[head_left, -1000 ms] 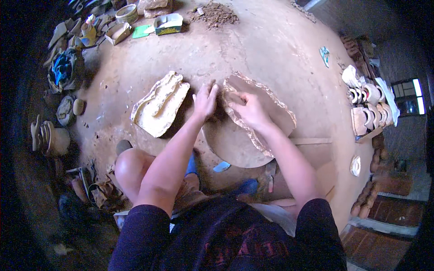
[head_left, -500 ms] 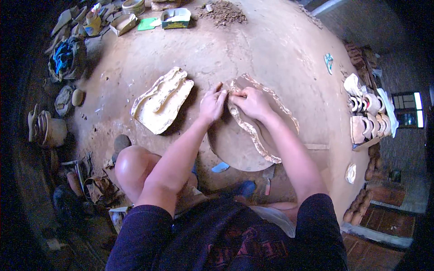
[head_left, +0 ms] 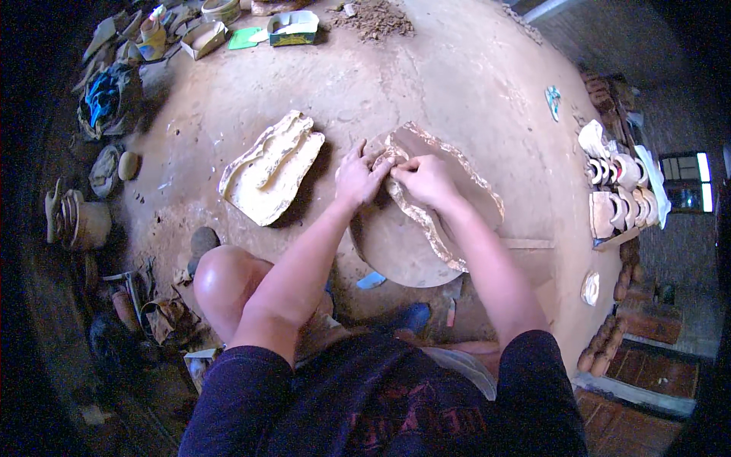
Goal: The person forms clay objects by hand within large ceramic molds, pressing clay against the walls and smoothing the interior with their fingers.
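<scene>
A pale, wavy-edged plaster mould (head_left: 421,219), lined with brown clay (head_left: 415,142), rests on a round board (head_left: 388,247) in front of me. My left hand (head_left: 360,175) is at the mould's left rim, its thumb pressed on the edge and its fingers curled over the outer side. Right beside that thumb, my right hand (head_left: 426,181) has its fingers bent and pinched at the clay along the same rim. Its palm hides part of the lining. To the left on the floor lies a matching cream mould half (head_left: 266,171), hollow side up.
A blue scrap (head_left: 371,281) and a tool with a reddish handle (head_left: 451,312) lie near my feet. Curved clay pieces (head_left: 624,206) are stacked at the right. Boxes (head_left: 293,29) and a heap of clay crumbs (head_left: 377,20) stand at the back. Pots (head_left: 87,221) line the left.
My left thumb has come over onto the rim, closer to the right hand. The right fingers have shifted slightly along the edge. Both mould halves stay in place.
</scene>
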